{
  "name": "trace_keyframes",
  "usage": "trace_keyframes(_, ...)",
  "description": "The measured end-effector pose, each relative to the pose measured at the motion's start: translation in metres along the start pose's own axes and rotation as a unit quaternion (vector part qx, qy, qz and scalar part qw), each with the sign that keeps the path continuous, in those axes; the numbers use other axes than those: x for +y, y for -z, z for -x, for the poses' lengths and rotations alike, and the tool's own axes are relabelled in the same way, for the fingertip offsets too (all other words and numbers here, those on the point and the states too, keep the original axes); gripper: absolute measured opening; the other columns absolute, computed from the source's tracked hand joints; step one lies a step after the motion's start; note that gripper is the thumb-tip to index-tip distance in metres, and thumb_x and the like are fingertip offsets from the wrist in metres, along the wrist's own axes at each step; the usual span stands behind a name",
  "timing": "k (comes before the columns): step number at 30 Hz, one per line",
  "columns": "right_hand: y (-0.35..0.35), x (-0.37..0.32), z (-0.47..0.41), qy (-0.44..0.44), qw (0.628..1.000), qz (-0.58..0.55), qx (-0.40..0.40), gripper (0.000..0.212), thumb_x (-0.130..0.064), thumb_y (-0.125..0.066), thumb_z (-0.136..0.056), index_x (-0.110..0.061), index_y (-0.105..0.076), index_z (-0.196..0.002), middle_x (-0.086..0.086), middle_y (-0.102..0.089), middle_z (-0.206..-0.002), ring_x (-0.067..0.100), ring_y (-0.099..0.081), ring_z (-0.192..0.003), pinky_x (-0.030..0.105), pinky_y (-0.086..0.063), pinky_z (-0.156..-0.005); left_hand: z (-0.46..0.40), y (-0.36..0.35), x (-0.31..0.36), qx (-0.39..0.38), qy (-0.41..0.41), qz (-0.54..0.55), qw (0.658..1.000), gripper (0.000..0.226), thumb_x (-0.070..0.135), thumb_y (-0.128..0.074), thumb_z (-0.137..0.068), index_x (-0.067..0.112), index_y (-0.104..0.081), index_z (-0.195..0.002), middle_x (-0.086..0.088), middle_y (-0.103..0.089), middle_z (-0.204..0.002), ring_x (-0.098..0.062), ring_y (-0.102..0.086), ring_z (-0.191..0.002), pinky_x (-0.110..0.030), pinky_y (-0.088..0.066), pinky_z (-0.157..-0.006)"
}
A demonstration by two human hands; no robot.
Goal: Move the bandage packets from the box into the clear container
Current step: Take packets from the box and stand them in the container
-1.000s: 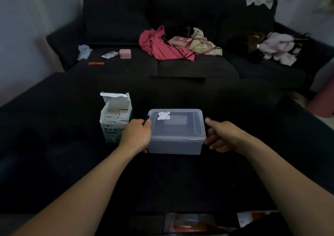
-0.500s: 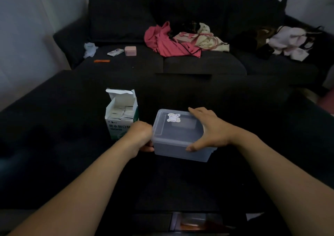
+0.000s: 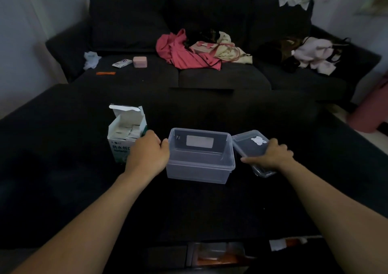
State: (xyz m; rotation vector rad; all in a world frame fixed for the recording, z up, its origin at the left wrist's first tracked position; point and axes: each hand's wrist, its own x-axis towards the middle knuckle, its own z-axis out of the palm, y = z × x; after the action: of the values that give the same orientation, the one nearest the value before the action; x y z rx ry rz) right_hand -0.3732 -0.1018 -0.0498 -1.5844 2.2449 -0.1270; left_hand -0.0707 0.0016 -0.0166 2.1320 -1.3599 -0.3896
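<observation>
The clear container (image 3: 199, 173) stands open and empty on the dark surface in front of me. My left hand (image 3: 147, 154) grips its left rim. To its right, my right hand (image 3: 270, 156) holds the clear lid (image 3: 249, 143), which has a white sticker and lies tilted beside the container. An open white and green box (image 3: 119, 145) stands to the left of the container, behind my left hand. Several white bandage packets (image 3: 126, 132) fill the box.
A dark sofa (image 3: 210, 78) lies beyond, with a pink garment (image 3: 180, 51), a small pink case (image 3: 140, 61), a white packet (image 3: 121, 63), crumpled white tissue (image 3: 91, 58) and an orange strip (image 3: 105, 73) on it. Clothes (image 3: 312, 53) are heaped at the right.
My right hand has lifted the lid off the container and carried it to the right. The container now stands open. My left hand stays at its left side.
</observation>
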Motion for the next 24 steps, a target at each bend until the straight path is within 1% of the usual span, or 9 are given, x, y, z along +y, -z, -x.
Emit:
trace_keyframes(3, 0.012, -0.015, 0.007, 0.078, 0.992, -0.005, 0.099, 0.092, -0.082, -0.062, -0.065, -0.017, -0.057, -0.128, 0.014, -0.054, -0.135, 0.035, -0.052, -0.124, 0.058, -0.043, -0.102, 0.005, 0.008, 0.001, 0.041, -0.071, 0.014, 0.997, 0.031, 0.039, -0.059, -0.098, 0.018, -0.064, -0.076, 0.0, -0.066, -0.069, -0.016, -0.064, -0.066, -0.037, -0.056, -0.065)
trace_keyframes(6, 0.028, -0.06, 0.052, 0.303, 0.915, -0.156, 0.215, 0.037, -0.05, -0.067, -0.087, -0.019, -0.07, -0.107, -0.001, -0.068, -0.107, 0.012, -0.064, -0.097, 0.03, -0.055, -0.086, 0.006, 0.03, -0.008, 0.215, -0.133, 0.105, 0.962, 0.038, 0.024, -0.066, -0.091, 0.012, -0.06, -0.056, 0.002, -0.056, -0.051, -0.006, -0.053, -0.049, -0.023, -0.041, -0.052)
trace_keyframes(8, 0.027, -0.097, 0.103, 0.448, 0.845, -0.225, 0.184, 0.014, -0.026, -0.069, -0.092, -0.019, -0.073, -0.103, -0.009, -0.068, -0.097, 0.002, -0.063, -0.087, 0.012, -0.05, -0.079, 0.0, 0.051, -0.022, 0.346, -0.13, 0.169, 0.914, 0.027, 0.012, -0.065, -0.083, 0.007, -0.054, -0.058, 0.002, -0.05, -0.051, -0.005, -0.045, -0.046, -0.015, -0.033, -0.05)
trace_keyframes(9, 0.022, -0.113, 0.126, 0.51, 0.816, -0.224, 0.157, 0.012, -0.021, -0.069, -0.092, -0.018, -0.073, -0.103, -0.009, -0.067, -0.097, 0.001, -0.062, -0.086, 0.01, -0.049, -0.079, -0.004, 0.059, -0.032, 0.376, -0.108, 0.196, 0.899, 0.018, 0.01, -0.064, -0.079, 0.007, -0.054, -0.064, 0.001, -0.049, -0.056, -0.005, -0.044, -0.05, -0.014, -0.033, -0.052)
trace_keyframes(10, 0.013, -0.127, 0.141, 0.565, 0.787, -0.208, 0.133, 0.013, -0.018, -0.069, -0.092, -0.017, -0.073, -0.104, -0.008, -0.067, -0.098, 0.002, -0.061, -0.086, 0.011, -0.049, -0.079, -0.011, 0.064, -0.042, 0.376, -0.074, 0.211, 0.899, 0.011, 0.01, -0.066, -0.078, 0.01, -0.056, -0.074, -0.001, -0.052, -0.065, -0.004, -0.046, -0.056, -0.017, -0.037, -0.057)
trace_keyframes(12, -0.007, -0.158, 0.159, 0.626, 0.756, -0.168, 0.092, 0.017, -0.02, -0.068, -0.092, -0.017, -0.073, -0.108, -0.006, -0.068, -0.103, 0.003, -0.061, -0.086, 0.016, -0.05, -0.078, -0.024, 0.068, -0.064, 0.298, 0.023, 0.205, 0.932, 0.025, 0.019, -0.073, -0.079, 0.015, -0.058, -0.099, -0.005, -0.059, -0.091, -0.013, -0.056, -0.079, -0.028, -0.042, -0.068)
trace_keyframes(15, -0.029, -0.193, 0.16, 0.628, 0.766, -0.116, 0.071, 0.023, -0.027, -0.065, -0.094, -0.023, -0.07, -0.116, -0.007, -0.066, -0.114, 0.007, -0.061, -0.097, 0.028, -0.053, -0.084, -0.037, 0.064, -0.083, 0.144, 0.075, 0.196, 0.967, 0.044, 0.029, -0.076, -0.081, 0.015, -0.062, -0.121, -0.003, -0.065, -0.106, -0.02, -0.063, -0.096, -0.029, -0.045, -0.076)
trace_keyframes(19, -0.045, -0.221, 0.147, 0.583, 0.807, -0.057, 0.069, 0.02, -0.032, -0.063, -0.096, -0.026, -0.071, -0.113, -0.006, -0.067, -0.109, 0.011, -0.059, -0.099, 0.032, -0.052, -0.08, -0.04, 0.061, -0.085, 0.095, 0.02, 0.127, 0.987, 0.008, 0.031, -0.069, -0.089, 0.023, -0.069, -0.088, 0.01, -0.067, -0.079, -0.01, -0.067, -0.079, -0.019, -0.041, -0.057)
trace_keyframes(24, -0.04, -0.232, 0.133, 0.49, 0.864, -0.019, 0.114, 0.012, -0.031, -0.067, -0.092, -0.023, -0.076, -0.094, -0.002, -0.071, -0.089, 0.014, -0.064, -0.08, 0.032, -0.053, -0.068, -0.042, 0.064, -0.081, 0.079, 0.036, 0.077, 0.993, 0.022, 0.03, -0.07, -0.087, 0.017, -0.064, -0.07, 0.001, -0.065, -0.07, -0.017, -0.063, -0.069, -0.027, -0.039, -0.051)
